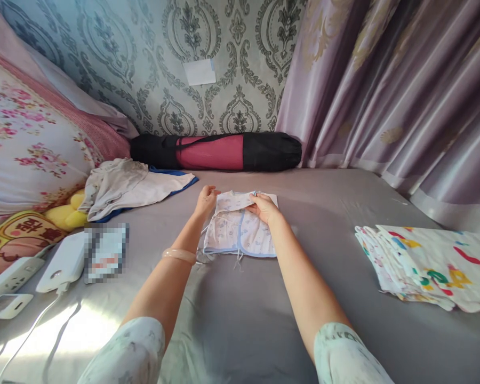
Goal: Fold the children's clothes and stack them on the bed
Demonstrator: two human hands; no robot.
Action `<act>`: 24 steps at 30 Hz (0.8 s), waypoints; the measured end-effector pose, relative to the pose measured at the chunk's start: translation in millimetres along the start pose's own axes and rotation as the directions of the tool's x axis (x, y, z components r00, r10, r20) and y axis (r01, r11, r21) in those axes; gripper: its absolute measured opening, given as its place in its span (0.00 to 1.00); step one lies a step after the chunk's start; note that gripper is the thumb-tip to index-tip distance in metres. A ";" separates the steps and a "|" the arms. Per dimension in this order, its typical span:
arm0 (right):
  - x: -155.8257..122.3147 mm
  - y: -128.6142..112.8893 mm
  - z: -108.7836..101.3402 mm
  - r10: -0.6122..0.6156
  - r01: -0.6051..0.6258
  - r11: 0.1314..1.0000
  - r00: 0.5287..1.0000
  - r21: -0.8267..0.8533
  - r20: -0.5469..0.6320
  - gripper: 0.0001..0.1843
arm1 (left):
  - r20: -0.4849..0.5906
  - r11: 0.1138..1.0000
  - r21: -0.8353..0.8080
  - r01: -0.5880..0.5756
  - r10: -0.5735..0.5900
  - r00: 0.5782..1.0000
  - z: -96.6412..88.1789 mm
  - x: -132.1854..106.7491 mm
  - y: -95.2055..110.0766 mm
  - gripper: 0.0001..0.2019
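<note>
A small white baby garment with blue trim and thin ties lies flat on the grey bed sheet in the middle of the view. My left hand pinches a folded-over sleeve at the garment's upper left. My right hand grips the folded top edge at its upper right. Both arms reach forward side by side, and a pale bangle sits on my left wrist.
A folded stack of colourful printed cloths lies at the right. Crumpled grey and white clothes lie at the left, near a floral pillow. A black-and-red rolled bag rests against the wall. A power strip and chargers sit at the left edge.
</note>
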State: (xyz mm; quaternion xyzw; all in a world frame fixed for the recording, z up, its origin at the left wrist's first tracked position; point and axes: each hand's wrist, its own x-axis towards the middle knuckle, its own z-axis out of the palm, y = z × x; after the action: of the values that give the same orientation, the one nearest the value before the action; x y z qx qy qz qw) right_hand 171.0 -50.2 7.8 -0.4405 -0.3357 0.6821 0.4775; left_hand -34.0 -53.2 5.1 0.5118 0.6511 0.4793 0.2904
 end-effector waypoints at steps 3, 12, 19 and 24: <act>6.8 7.0 -2.3 -0.106 0.093 0.976 0.993 -0.196 -0.057 0.09 | 0.080 0.988 0.140 -0.059 0.048 0.996 -3.1 -0.7 -14.7 0.23; 1.5 5.2 -9.4 -0.389 0.059 0.487 0.908 -0.871 -0.155 0.19 | 0.389 0.792 0.526 -0.310 0.101 0.916 6.6 -9.9 -27.7 0.28; -22.2 2.8 -1.5 -0.415 0.016 0.274 0.904 -0.962 -0.103 0.23 | 0.467 0.751 0.547 -0.370 0.094 0.879 2.8 -11.6 -29.6 0.27; -23.1 5.1 0.4 -0.476 0.079 0.175 0.879 -0.981 -0.014 0.24 | 0.431 0.718 0.569 -0.402 0.156 0.889 7.4 -14.2 -15.4 0.25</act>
State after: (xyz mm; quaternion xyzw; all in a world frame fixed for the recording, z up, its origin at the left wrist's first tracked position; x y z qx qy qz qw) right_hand 172.3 -73.7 9.9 -0.6716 -0.6756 0.1448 0.2675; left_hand -29.2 -64.5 -13.5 0.7508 0.6258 0.1651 0.1316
